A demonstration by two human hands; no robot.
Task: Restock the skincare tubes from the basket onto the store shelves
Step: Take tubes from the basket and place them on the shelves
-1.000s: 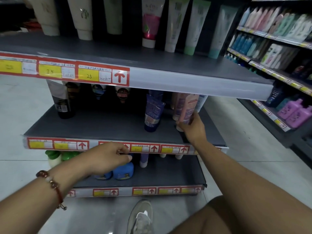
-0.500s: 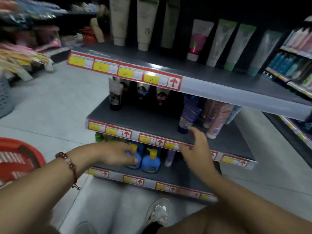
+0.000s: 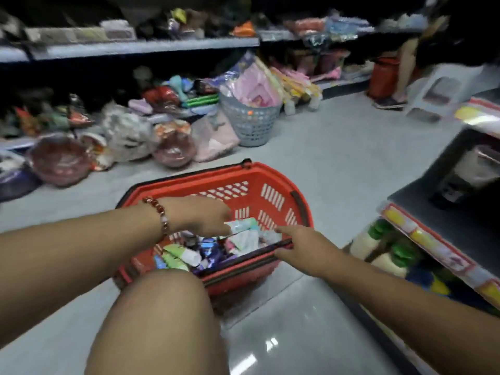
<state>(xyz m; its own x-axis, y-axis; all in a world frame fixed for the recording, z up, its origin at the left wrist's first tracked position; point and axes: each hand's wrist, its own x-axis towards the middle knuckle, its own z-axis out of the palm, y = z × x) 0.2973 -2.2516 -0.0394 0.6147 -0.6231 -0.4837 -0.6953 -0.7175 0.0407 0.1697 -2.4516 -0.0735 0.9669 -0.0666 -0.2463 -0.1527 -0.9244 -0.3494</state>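
The red basket stands on the floor in front of me, holding several skincare tubes in white, green and purple. My left hand, with a bead bracelet on the wrist, reaches into the basket, and its fingertips touch a pale teal tube. Blur hides whether it grips that tube. My right hand hovers over the basket's near rim with fingers apart and nothing in it. The grey store shelves with red price strips are at the right edge.
My bare knee is low in the middle, just before the basket. A grey mesh bin and piles of packaged goods line the far shelving. A person stands at the back right beside a red bin.
The view has swung left from the shelves to the basket on the floor. Both hands have left the shelf and come down to the basket; my right hand let go of the pink tube.
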